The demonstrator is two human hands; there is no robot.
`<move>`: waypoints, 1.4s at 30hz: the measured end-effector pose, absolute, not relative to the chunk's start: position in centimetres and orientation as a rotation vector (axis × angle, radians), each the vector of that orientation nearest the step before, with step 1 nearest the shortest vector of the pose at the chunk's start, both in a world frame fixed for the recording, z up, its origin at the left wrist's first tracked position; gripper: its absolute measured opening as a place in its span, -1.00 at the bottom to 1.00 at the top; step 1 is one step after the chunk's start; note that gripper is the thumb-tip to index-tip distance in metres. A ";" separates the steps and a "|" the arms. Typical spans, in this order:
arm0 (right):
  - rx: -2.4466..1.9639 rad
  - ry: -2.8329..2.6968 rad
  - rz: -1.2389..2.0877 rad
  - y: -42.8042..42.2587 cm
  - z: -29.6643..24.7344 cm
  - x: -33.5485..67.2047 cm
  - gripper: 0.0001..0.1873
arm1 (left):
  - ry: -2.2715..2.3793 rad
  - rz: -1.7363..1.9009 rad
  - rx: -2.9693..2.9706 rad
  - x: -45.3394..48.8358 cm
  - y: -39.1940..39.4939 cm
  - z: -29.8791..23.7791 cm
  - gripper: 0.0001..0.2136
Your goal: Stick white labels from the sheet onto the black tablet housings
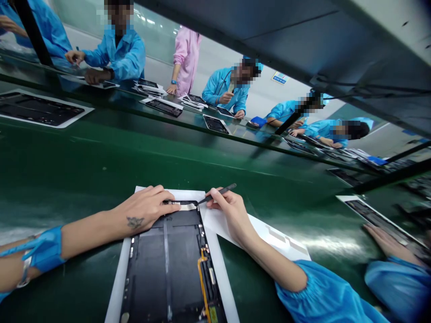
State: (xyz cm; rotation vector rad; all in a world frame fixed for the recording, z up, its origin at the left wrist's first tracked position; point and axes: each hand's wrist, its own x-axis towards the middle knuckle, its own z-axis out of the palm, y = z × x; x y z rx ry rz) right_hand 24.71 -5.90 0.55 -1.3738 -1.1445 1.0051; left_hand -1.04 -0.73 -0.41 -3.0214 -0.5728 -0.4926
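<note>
A tablet housing (150, 269) with its dark inside facing up lies on a white sheet (225, 291) in front of me. An orange flex cable (202, 278) runs along its right side. My left hand (148, 208) rests on the upper left corner, its fingertip pressing a pale strip (188, 207) along the top edge. My right hand (230, 211) is closed round black tweezers (220, 190), with the tip at the housing's upper right corner by the strip's end. Whether the tip touches the strip I cannot tell.
Another white sheet (269, 233) lies under my right forearm. More tablet housings (40, 110) lie on the green bench (101, 152). A neighbour's hand (387, 242) is at the right. Several workers in blue sit across, below an overhead shelf (269, 31).
</note>
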 end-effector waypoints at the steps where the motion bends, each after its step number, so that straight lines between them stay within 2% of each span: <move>1: -1.368 -1.145 1.010 -5.9 0.6 24.7 -0.54 | -0.574 -0.498 -3.023 -1.1 -0.7 -0.4 -0.53; 19: -1.465 -1.248 0.921 -5.8 0.6 24.9 -0.50 | -0.585 -0.486 -3.032 -1.0 -0.6 -0.6 -0.51; 30: -1.378 -1.225 0.871 -6.3 0.3 24.7 -0.58 | -0.594 -0.458 -3.033 -0.9 -0.7 -0.5 -0.53; 42: -1.447 -1.337 0.801 -6.3 0.0 24.8 -0.56 | -0.593 -0.441 -3.012 -0.9 -0.7 -0.6 -0.51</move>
